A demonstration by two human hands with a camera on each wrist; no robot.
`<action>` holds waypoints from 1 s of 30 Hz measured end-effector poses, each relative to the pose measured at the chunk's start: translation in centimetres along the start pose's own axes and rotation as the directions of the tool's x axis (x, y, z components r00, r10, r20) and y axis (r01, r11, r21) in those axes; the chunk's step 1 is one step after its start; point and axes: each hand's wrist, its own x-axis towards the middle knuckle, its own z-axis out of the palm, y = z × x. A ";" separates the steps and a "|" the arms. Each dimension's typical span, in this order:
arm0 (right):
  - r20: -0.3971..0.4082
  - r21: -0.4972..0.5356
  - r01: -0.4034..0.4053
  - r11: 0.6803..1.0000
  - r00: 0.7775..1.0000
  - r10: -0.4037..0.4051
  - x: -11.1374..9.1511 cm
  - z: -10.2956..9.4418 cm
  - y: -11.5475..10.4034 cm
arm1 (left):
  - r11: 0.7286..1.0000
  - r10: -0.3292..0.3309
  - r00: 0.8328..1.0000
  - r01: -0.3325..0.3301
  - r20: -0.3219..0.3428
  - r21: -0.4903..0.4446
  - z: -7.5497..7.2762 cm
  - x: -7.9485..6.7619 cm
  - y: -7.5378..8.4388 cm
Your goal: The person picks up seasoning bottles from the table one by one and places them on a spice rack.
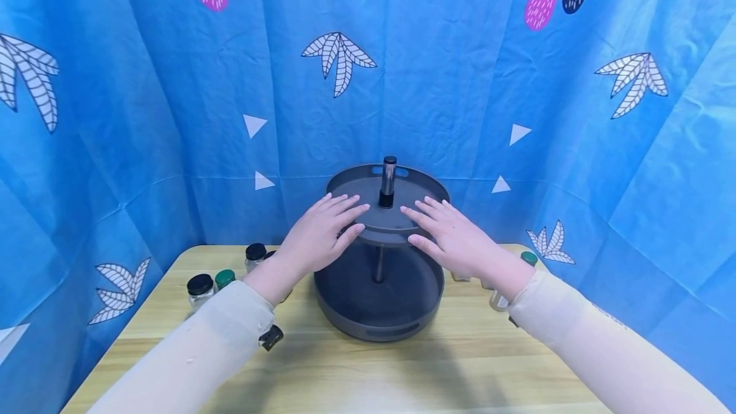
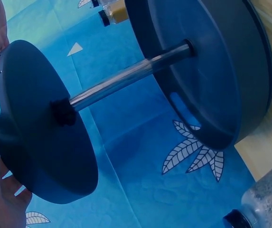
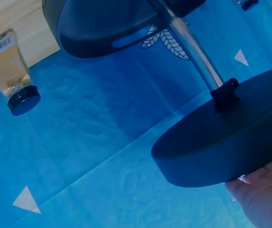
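Observation:
A dark grey two-tier round tray stand has its upper tray (image 1: 411, 189) above a wider lower tray (image 1: 379, 332), joined by a metal post (image 2: 121, 80). My left hand (image 1: 323, 232) lies over the front left of the upper tray's rim, fingers extended. Across from it, my right hand (image 1: 457, 241) is at the front right of that rim with straight fingers. In the right wrist view, the right hand's fingertips (image 3: 240, 187) appear to touch the upper tray's side. Both tiers hold nothing that I can see.
Left of the stand are jars with black lids (image 1: 200, 285) and a green lid (image 1: 225, 278). Right of it, partly behind my arm, are more bottles, one green-capped (image 1: 529, 258). A yellow-filled bottle (image 3: 10, 66) has a black cap. A blue patterned curtain (image 1: 322, 126) surrounds the wooden table (image 1: 356, 382).

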 end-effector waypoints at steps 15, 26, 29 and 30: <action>-0.010 0.002 0.002 1.000 1.000 -0.002 0.0 -0.1 0.0 | 0.998 -0.029 0.999 0.028 -0.019 -0.062 -0.1 -0.2 -0.2; -0.016 0.016 0.009 1.000 1.000 -0.008 0.1 0.2 0.3 | 0.997 -0.040 0.999 0.039 -0.010 -0.066 -0.1 -0.4 -0.1; -0.020 0.016 0.005 1.000 1.000 -0.005 0.0 0.2 0.4 | 0.997 -0.040 0.999 0.040 -0.008 -0.063 -0.1 -0.4 0.0; -0.021 0.017 0.004 1.000 1.000 -0.004 0.0 0.2 0.4 | 0.997 -0.040 0.999 0.039 -0.008 -0.063 -0.2 -0.4 0.0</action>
